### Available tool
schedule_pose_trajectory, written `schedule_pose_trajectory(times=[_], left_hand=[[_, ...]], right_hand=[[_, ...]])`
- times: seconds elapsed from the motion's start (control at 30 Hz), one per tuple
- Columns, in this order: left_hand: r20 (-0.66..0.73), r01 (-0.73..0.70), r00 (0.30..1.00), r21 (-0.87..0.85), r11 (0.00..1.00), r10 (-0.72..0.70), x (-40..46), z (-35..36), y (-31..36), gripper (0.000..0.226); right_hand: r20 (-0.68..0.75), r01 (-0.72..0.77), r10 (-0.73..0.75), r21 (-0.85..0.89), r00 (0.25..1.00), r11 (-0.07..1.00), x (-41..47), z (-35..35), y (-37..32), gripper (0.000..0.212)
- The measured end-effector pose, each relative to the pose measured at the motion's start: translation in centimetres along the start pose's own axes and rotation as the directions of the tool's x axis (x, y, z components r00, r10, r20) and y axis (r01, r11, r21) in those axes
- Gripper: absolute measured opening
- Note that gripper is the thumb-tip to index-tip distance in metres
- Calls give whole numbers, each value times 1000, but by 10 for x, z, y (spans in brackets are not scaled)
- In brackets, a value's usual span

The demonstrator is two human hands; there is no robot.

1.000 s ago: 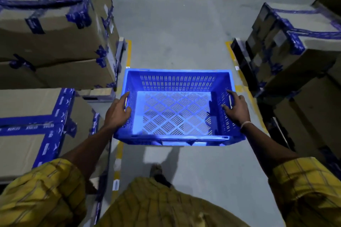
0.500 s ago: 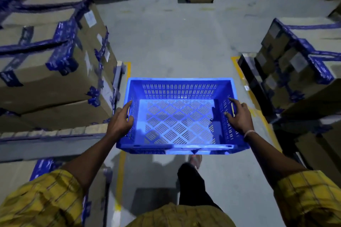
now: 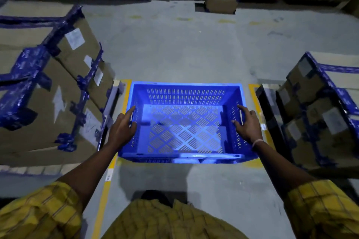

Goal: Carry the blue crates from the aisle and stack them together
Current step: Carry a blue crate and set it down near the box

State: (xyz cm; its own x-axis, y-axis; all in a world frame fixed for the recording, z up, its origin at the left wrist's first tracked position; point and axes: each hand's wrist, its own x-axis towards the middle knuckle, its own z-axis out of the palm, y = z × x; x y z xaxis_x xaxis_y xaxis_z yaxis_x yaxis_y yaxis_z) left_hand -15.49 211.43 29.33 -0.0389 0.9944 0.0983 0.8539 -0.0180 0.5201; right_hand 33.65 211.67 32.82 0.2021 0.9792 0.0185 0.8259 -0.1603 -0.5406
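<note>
Blue moulded plastic makes up the crate [image 3: 184, 122], a rectangular open-topped box held level in front of the person's body, above the grey concrete floor [image 3: 174, 48] of the aisle. Its long axis runs left to right across the view, with the short end walls out at either side and the mouth facing straight up. The walls are pierced with rows of narrow upright slots; the base is a lattice of slanted slits set in diamond panels, and the floor shows pale through it. Nothing lies inside.

Each end wall is gripped by one hand. The left hand [image 3: 121, 130] is closed over the rim of the left end, thumb inside against the slotted wall, the other fingers curled out of sight below the edge. The right hand [image 3: 247, 124] clasps the right end the same way, thumb inside, forefinger stretched along the rim beside a handle slot; a pale band circles that wrist. Both forearms come out of yellow checked sleeves [image 3: 38, 211].

Cardboard cartons [image 3: 48, 87] bound with crumpled blue tape and bearing white labels are stacked to the left, and a similar taped stack [image 3: 318, 103] stands to the right. Yellow painted lines [image 3: 102, 200] edge the aisle. A small taped carton [image 3: 221, 2] sits alone on the floor far ahead.
</note>
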Motion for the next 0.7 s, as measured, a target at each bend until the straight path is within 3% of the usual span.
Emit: schedule_pose_trajectory(times=[0.43,0.7], left_hand=[[3,23,1000,21,1000,-23,338,71,-2,70],[38,-9,999,21,1000,8,547,69,12,69]], right_hand=[[-36,-1,0,-22,999,1000,325,48,-25,66],[-55,-52,51,-12,997,999,510,64,-64,65]])
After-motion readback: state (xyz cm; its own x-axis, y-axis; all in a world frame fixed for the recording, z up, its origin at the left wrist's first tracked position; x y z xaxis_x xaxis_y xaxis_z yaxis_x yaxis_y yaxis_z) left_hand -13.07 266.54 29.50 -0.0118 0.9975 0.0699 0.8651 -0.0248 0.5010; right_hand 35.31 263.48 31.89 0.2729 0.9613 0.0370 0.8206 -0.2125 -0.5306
